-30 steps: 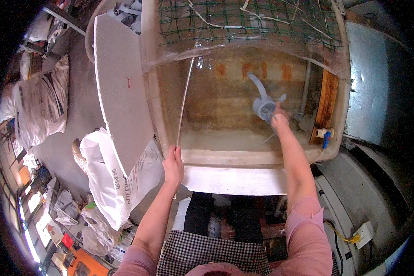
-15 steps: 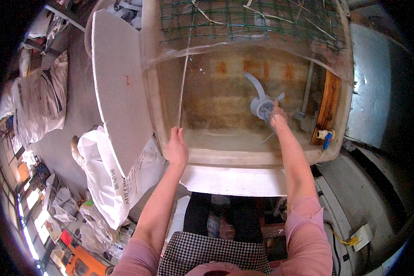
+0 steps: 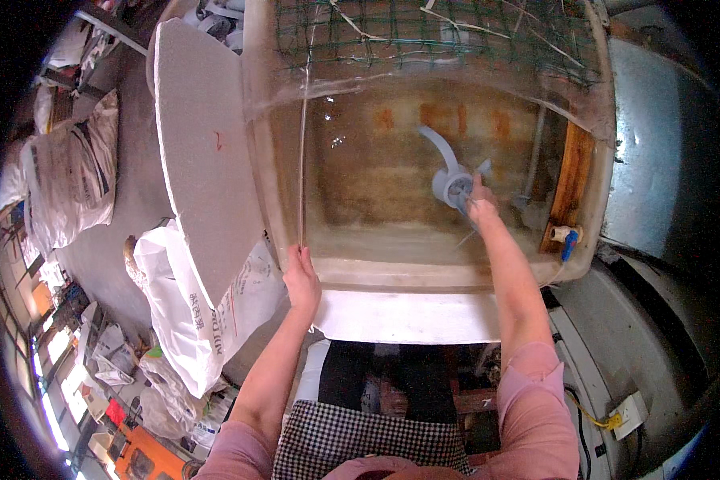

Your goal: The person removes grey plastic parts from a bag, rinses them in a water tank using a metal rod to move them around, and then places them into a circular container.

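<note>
My left hand (image 3: 302, 282) is closed round the near end of a long thin rod (image 3: 303, 152). The rod stretches away from me along the left side of a water-filled tank (image 3: 392, 277), its far part passing by a green mesh. In the tank, right of the middle, my right hand (image 3: 482, 200) grips a grey-blue plastic propeller (image 3: 448, 180) with a round hub and curved blades. One long blade points up and to the left, and a shorter one shows beside my fingers. My fingertips are partly hidden at the hub.
Green wire mesh (image 3: 360, 44) spans the tank's far part. A blue-handled valve (image 3: 569, 242) sits at the near right corner beside a wooden board (image 3: 574, 172). Left of the tank stand a grey-white foam panel (image 3: 204, 144) and a white sack (image 3: 186, 308). More grey parts (image 3: 216, 24) lie at far left.
My left hand has shifted a little left and toward me, and the rod has moved left with it. The propeller and my right hand have barely moved.
</note>
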A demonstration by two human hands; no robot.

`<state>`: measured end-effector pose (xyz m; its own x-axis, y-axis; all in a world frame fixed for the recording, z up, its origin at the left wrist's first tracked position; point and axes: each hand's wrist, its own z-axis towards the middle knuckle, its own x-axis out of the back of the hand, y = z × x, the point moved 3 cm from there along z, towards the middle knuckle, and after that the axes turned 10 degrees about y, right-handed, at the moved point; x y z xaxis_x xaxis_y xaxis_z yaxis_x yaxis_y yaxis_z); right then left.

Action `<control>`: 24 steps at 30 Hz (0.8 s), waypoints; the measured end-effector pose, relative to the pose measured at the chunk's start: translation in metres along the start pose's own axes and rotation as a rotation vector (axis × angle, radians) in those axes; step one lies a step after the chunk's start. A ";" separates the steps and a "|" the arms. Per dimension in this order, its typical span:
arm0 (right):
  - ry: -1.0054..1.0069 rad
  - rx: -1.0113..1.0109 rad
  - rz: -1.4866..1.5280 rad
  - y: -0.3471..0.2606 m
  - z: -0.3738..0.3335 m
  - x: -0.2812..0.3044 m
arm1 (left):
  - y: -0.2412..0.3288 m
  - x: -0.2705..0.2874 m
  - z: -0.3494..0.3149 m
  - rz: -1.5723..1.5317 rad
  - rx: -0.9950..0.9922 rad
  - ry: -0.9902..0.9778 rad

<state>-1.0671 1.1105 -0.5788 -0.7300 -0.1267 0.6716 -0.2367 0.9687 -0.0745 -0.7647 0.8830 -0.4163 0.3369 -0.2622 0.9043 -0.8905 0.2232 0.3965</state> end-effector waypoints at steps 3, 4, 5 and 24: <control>-0.025 -0.018 0.013 0.001 0.003 -0.001 | 0.001 -0.007 0.006 0.032 -0.051 0.024; -0.031 -0.023 -0.003 0.002 0.004 -0.002 | 0.000 -0.013 0.013 0.063 -0.030 -0.006; -0.028 -0.044 0.015 0.003 0.006 -0.003 | -0.002 -0.020 0.019 0.105 0.030 -0.061; 0.055 0.018 0.060 0.015 0.007 -0.012 | -0.018 0.008 0.016 0.050 -0.160 -0.051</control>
<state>-1.0669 1.1249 -0.5931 -0.7068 -0.0559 0.7052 -0.2056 0.9701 -0.1292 -0.7511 0.8616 -0.4186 0.2742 -0.2933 0.9158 -0.8444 0.3823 0.3753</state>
